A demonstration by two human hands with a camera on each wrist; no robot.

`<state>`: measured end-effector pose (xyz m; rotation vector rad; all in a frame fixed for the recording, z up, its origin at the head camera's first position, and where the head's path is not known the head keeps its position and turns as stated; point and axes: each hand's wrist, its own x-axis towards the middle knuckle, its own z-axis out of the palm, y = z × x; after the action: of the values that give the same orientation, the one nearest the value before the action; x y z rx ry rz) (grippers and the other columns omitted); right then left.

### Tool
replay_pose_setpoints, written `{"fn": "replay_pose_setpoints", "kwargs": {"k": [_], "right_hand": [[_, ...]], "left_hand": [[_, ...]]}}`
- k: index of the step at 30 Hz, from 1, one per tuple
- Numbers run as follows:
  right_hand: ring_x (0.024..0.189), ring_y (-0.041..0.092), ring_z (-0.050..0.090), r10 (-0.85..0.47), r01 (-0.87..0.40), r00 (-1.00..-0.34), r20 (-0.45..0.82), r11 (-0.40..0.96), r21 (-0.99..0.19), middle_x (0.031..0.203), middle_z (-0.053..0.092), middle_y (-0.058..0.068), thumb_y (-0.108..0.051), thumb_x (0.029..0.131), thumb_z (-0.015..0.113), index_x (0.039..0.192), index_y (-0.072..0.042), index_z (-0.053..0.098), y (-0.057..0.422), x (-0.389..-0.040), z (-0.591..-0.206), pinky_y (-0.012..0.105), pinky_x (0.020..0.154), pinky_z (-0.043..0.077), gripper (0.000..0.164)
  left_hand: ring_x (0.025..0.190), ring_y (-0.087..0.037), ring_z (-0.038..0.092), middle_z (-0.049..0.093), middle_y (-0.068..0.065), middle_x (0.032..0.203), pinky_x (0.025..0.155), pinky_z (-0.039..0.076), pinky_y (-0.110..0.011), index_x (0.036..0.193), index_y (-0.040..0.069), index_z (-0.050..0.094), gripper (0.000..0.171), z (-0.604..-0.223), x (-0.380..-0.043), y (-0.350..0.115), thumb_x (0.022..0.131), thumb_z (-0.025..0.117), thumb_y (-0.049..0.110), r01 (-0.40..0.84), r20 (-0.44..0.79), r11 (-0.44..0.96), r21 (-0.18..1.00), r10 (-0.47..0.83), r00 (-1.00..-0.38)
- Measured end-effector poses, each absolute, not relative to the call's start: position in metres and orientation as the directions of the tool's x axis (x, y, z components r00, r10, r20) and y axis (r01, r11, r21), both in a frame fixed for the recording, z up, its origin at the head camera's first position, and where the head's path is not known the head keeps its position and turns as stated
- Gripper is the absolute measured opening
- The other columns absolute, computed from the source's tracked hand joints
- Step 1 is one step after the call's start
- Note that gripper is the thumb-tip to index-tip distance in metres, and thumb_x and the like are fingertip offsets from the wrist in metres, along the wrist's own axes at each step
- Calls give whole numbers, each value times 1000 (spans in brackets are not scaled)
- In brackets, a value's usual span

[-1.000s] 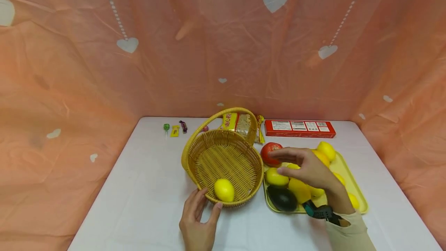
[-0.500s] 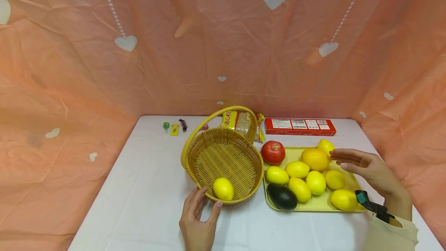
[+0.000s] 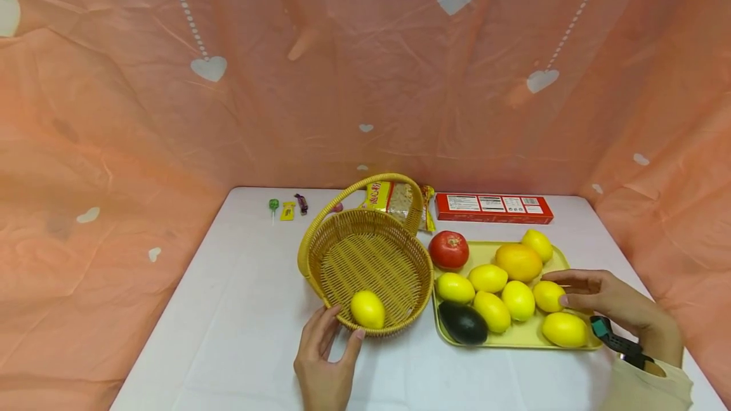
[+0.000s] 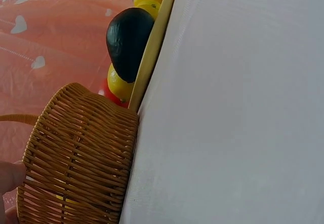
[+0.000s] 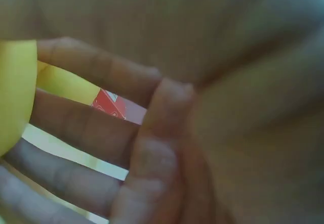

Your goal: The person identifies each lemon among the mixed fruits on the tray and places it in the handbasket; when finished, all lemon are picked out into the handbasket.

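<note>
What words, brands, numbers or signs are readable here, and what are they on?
"心粉": on the yellow bag, the character before it unclear.
Red box: printed white panels, too small to read.
Small yellow wrapper: dark marks, too small to read.
I can make out no other text.

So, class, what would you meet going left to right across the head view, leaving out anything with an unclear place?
Green lollipop, yellow candy, purple candy, lemon inside the wicker basket, round red fruit, orange-yellow fruit, right hand.
</note>
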<state>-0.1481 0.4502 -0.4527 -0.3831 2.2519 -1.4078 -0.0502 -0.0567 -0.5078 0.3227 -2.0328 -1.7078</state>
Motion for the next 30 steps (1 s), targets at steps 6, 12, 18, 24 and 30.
{"fn": "replay_pose_setpoints", "kwargs": {"k": [6, 12, 18, 24, 30], "right_hand": [[120, -6, 67, -485, -9, -846, -223, 430, -903, 135, 74, -21, -1, 109, 59, 153, -7, 62, 453, -147, -455, 14, 94, 61, 45], [109, -2, 69, -400, 13, -873, -279, 552, -834, 127, 72, -26, -12, 109, 66, 150, 0, 62, 449, -150, -456, 19, 87, 65, 43], [101, 7, 68, -305, 101, -891, -336, 590, -801, 131, 68, -14, -21, 110, 66, 149, -1, 62, 445, -149, -456, 28, 82, 68, 43], [102, 2, 72, -257, 15, -949, -181, 537, -843, 120, 72, -27, -8, 108, 68, 142, -2, 68, 446, -145, -449, 17, 83, 65, 35], [115, -3, 70, -275, -215, -954, 118, 357, -909, 131, 75, -18, 16, 104, 59, 144, 1, 66, 436, -138, -428, 6, 96, 57, 44]], "left_hand": [[123, -36, 73, 65, -17, 143, 106, 60, -17, 132, 2, 75, 53, -508, -50, -57, 83, 96, 2, 122, 199, 192, 974, -459, -866], [124, -36, 73, 64, -20, 144, 107, 61, -19, 132, 1, 75, 53, -508, -51, -58, 83, 95, 1, 130, 201, 181, 975, -455, -868], [123, -36, 73, 65, -19, 144, 107, 62, -21, 132, 2, 75, 52, -508, -51, -58, 83, 95, 1, 130, 204, 189, 973, -449, -870], [123, -36, 73, 65, -19, 143, 107, 61, -20, 131, 3, 76, 52, -509, -52, -58, 83, 95, 1, 130, 198, 178, 976, -449, -871], [122, -34, 73, 66, -17, 142, 106, 61, -18, 131, 3, 76, 53, -510, -52, -57, 81, 95, -2, 135, 211, 190, 972, -465, -860]]}}
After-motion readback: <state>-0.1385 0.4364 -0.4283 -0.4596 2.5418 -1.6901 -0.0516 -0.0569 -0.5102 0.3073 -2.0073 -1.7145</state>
